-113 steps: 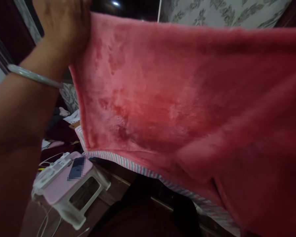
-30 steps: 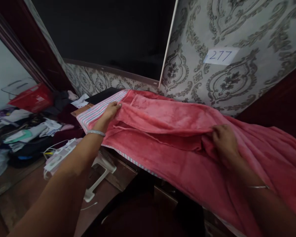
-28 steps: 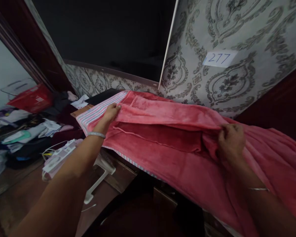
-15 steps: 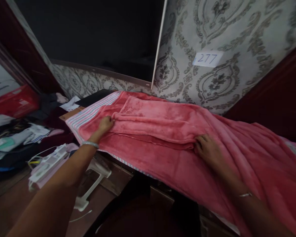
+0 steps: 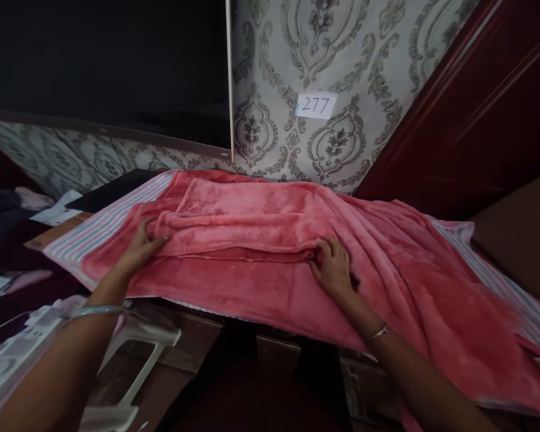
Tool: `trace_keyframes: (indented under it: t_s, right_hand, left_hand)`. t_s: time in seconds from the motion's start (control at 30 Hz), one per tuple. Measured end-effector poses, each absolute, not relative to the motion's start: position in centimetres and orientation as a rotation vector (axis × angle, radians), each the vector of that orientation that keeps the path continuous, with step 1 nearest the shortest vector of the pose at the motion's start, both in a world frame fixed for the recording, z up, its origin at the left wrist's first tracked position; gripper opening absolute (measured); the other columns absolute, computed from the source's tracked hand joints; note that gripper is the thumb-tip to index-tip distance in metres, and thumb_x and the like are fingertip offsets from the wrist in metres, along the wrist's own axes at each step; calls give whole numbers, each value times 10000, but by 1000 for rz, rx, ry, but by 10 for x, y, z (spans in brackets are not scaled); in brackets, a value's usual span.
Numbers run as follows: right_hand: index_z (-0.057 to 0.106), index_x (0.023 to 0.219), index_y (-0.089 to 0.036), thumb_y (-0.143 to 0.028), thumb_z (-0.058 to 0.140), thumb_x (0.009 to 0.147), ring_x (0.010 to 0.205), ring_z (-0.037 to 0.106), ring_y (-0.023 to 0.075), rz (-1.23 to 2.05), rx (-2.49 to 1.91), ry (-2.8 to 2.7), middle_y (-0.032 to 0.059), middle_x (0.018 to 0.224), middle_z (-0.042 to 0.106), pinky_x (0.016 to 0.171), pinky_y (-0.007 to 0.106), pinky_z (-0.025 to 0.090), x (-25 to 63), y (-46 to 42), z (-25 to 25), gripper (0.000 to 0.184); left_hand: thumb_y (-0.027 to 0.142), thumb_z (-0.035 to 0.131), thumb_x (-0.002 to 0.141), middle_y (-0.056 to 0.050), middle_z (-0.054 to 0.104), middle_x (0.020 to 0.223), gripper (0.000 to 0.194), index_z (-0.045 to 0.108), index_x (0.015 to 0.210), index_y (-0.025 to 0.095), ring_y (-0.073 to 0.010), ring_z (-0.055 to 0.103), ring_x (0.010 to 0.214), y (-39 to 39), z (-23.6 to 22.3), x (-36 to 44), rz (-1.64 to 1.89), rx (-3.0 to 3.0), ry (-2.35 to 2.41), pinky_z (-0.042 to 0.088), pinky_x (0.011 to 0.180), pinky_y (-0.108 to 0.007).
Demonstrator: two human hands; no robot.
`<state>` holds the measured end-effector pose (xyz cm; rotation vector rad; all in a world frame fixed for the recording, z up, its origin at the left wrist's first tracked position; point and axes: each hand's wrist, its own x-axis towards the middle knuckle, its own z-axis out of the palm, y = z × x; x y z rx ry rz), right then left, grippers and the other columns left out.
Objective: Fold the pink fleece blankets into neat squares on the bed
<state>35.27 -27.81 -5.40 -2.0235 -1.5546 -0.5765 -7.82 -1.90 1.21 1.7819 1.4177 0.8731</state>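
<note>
A coral-pink plush blanket point(image 5: 252, 282) with a striped border lies spread over a low surface in front of me. On it rests a folded pink plush section point(image 5: 238, 231), its layers showing along the near edge. My left hand point(image 5: 141, 245) lies at the left end of this section, thumb and fingers apart. At its right end, my right hand point(image 5: 333, 264) has its fingers curled on the near corner of the fold, pinching the plush cloth. The fingertips there are partly hidden. To the right the blanket runs in loose wrinkles.
A dark television screen point(image 5: 108, 72) hangs close behind the blanket, beside a paper marked 277 point(image 5: 315, 105). Left of me are a white power strip point(image 5: 31, 336), a white plastic frame point(image 5: 139, 372) and piled clothes point(image 5: 22, 288). A dark red panel point(image 5: 441, 132) stands at right.
My view has turned to the right, so everything sits further left. My left hand has loosened from a closed grip and its fingers are spread; my right hand stays at the fold's corner.
</note>
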Motion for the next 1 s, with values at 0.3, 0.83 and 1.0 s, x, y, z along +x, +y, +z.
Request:
trace_keyframes:
  t_s: [0.3,0.83,1.0]
  right_hand:
    - [479,1402,-173,-317,586,868,1351,388,393,-521,-2182,-1493,208,1458,469,1029,560,390,350,-264,-50,563]
    - [607,1317,-191,-63,471,807,1276,480,296,-548,-1889,-1683,169,1368,545,1057,493,450,373,-257,-58,543]
    - [694,1199,-230,-148,523,891,1268,475,302,-585,-1964,-1800,138,1331,592,1056,490,419,372,-263,-50,361]
  left_hand:
    - [303,746,517,4,684,767,379,722,878,193,-158,577,727,-31,39,-71,1058,1292,1239,489,573,-219]
    - [159,659,508,10,714,924,243,681,741,224,-131,566,753,-21,84,-84,1115,1183,1195,490,561,-194]
    - [232,677,438,9,672,1293,458,661,893,282,-235,617,1036,-29,82,-90,1009,1430,1129,542,740,-279]
